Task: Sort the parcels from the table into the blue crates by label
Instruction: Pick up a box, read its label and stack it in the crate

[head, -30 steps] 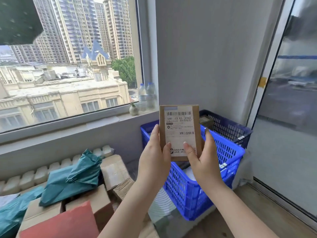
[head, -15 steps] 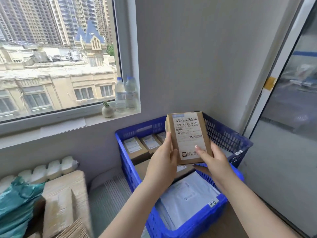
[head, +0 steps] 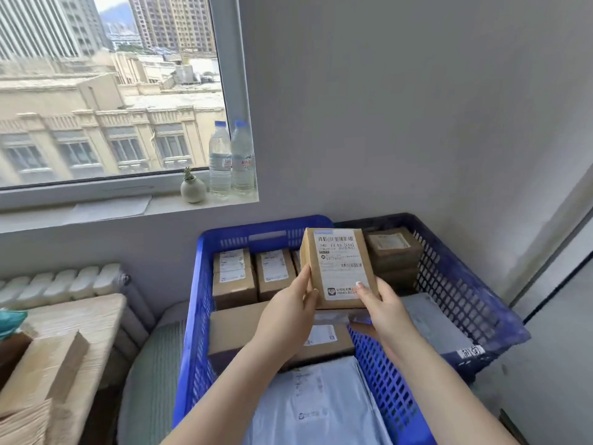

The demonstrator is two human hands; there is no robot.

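A small brown cardboard parcel [head: 337, 264] with a white barcode label faces me, held above the crates. My left hand [head: 288, 313] grips its lower left edge and my right hand [head: 382, 303] grips its lower right corner, thumb on the label. Below stands a bright blue crate [head: 199, 316] holding small labelled boxes at the back, a larger brown box and pale grey mailer bags. To its right a darker blue crate [head: 455, 284] holds stacked brown boxes and a grey bag.
Cardboard boxes [head: 48, 364] and a teal bag [head: 9, 319] lie on the table at the left, in front of a white radiator [head: 61, 284]. Two water bottles [head: 231, 159] and a small vase [head: 192, 187] stand on the windowsill. A glass door [head: 561, 284] is at right.
My view has turned right and down toward the crates. Both hands have carried the parcel lower, from in front of the wall to just above the crates, with the same grip.
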